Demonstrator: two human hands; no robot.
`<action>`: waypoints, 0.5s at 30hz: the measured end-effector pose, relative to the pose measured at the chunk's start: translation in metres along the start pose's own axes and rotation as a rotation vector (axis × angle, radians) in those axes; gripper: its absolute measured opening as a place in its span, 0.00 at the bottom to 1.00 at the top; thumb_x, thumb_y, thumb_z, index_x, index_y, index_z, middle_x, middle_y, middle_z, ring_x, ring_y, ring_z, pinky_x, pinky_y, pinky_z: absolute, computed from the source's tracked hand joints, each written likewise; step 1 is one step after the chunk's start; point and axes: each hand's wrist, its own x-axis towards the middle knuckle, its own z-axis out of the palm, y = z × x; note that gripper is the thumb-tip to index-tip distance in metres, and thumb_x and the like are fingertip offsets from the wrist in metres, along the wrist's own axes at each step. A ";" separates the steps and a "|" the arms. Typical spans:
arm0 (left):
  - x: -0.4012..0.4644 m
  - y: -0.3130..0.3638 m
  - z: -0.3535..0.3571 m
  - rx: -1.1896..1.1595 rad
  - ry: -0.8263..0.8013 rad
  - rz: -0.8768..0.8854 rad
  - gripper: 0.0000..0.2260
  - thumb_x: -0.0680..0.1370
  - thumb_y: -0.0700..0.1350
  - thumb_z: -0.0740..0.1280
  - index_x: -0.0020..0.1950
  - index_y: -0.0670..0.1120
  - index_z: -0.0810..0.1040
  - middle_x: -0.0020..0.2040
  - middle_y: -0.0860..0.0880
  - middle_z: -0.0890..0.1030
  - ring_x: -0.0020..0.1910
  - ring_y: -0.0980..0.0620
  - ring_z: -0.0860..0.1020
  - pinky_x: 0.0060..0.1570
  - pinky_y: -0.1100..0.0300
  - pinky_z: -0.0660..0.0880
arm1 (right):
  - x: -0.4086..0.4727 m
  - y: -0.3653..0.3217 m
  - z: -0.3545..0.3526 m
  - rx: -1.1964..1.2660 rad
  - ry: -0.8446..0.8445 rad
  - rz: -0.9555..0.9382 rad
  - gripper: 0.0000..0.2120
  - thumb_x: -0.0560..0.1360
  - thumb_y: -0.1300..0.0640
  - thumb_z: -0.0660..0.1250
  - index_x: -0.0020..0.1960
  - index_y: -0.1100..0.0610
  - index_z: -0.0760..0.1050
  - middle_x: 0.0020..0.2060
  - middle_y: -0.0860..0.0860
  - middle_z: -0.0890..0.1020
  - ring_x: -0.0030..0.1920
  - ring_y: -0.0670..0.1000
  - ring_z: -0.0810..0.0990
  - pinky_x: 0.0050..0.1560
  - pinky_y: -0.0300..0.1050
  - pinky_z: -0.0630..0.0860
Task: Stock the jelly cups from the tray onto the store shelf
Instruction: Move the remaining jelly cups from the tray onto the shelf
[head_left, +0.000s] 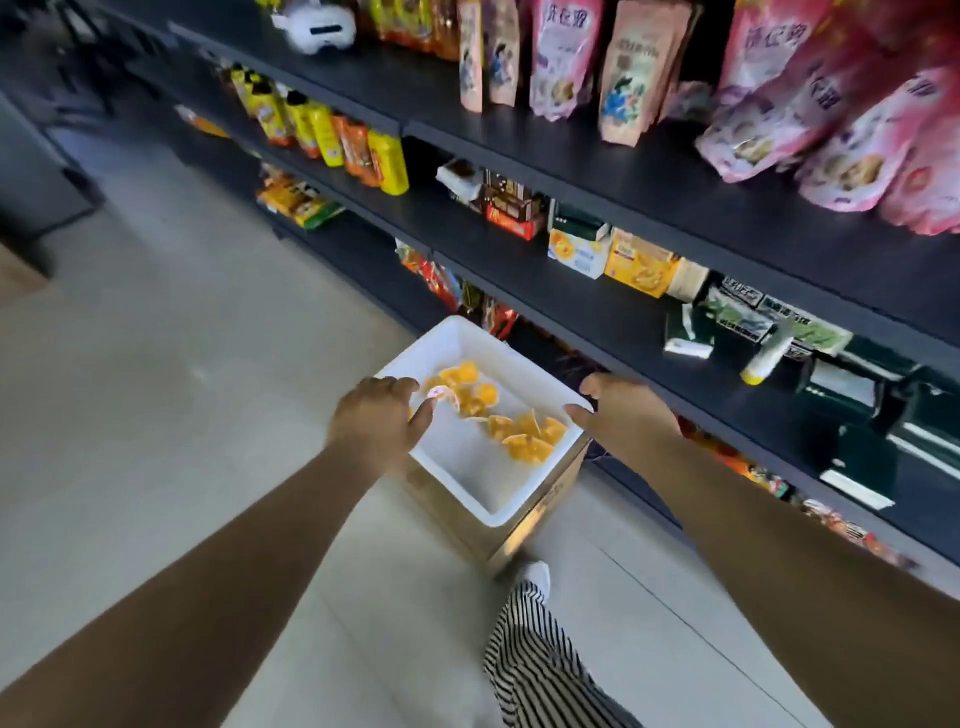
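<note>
White tray (470, 480) sits on a cardboard box (540, 512) on the floor, just beside the dark store shelf (613, 312); jelly cups (498, 415), orange, lie loose in it, strung in a rough line from the far-left corner toward the near-right rim; none seen on the shelf yet, so stocking looks barely begun. Left hand (376, 423) is over the tray's left rim, fingers curled downward, thumb tip touching or just beside a cup with a pale lid (440, 396); cannot tell whether anything is pinched. Right hand (621, 410) is at the right rim, thumb lying on the edge, fingers hidden behind it; grip on the rim not confirmed. Cups lie ahead and between both hands; left is nearer the far cluster, right nearer the near one; shelf lies to the right, so the right hand probably has the shorter carry.
</note>
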 end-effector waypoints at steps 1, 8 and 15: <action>0.010 -0.006 0.012 -0.016 -0.011 -0.011 0.27 0.72 0.58 0.53 0.48 0.38 0.81 0.39 0.38 0.83 0.42 0.37 0.80 0.41 0.48 0.78 | 0.019 0.000 0.011 0.001 -0.040 0.002 0.20 0.78 0.45 0.59 0.64 0.55 0.69 0.59 0.54 0.77 0.60 0.56 0.74 0.56 0.48 0.74; 0.076 -0.019 0.115 -0.103 -0.241 -0.228 0.21 0.80 0.55 0.55 0.65 0.43 0.73 0.59 0.43 0.79 0.59 0.43 0.74 0.56 0.54 0.70 | 0.145 0.015 0.080 0.075 -0.327 0.111 0.21 0.78 0.46 0.59 0.65 0.58 0.69 0.61 0.57 0.76 0.61 0.58 0.74 0.56 0.48 0.72; 0.127 -0.011 0.212 -0.431 -0.485 -0.462 0.17 0.80 0.50 0.58 0.62 0.42 0.75 0.61 0.43 0.78 0.61 0.45 0.74 0.56 0.61 0.66 | 0.233 0.034 0.174 0.242 -0.458 0.244 0.22 0.77 0.49 0.62 0.65 0.60 0.70 0.61 0.57 0.77 0.61 0.58 0.74 0.54 0.45 0.70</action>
